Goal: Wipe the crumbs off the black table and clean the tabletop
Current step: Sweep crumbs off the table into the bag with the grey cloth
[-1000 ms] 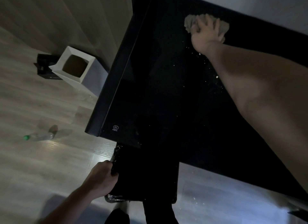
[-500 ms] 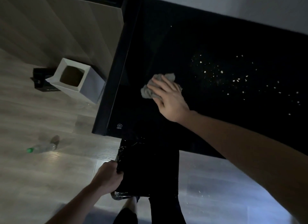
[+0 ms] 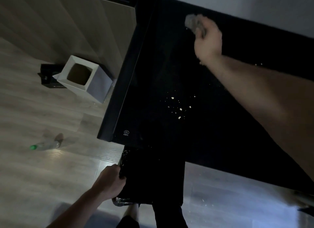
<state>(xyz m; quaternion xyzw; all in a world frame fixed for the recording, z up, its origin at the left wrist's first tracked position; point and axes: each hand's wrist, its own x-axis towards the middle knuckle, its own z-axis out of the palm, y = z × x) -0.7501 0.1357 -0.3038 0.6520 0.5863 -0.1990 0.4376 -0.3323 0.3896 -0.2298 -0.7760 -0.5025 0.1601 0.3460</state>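
Crumbs [image 3: 178, 109] mid-frame on the table [image 3: 153, 75].
Right hand [image 3: 208, 41], blurry at upper right, bunches the rag [image 3: 191, 22]; left hand [image 3: 110, 182] grips the bin [image 3: 153, 176] at the bottom.

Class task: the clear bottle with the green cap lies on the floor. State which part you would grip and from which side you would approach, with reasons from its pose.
Grip the bottle round its clear middle, coming down from above with fingers across its length. It lies on its side on the wooden floor, so the long body offers more hold than the small green cap.
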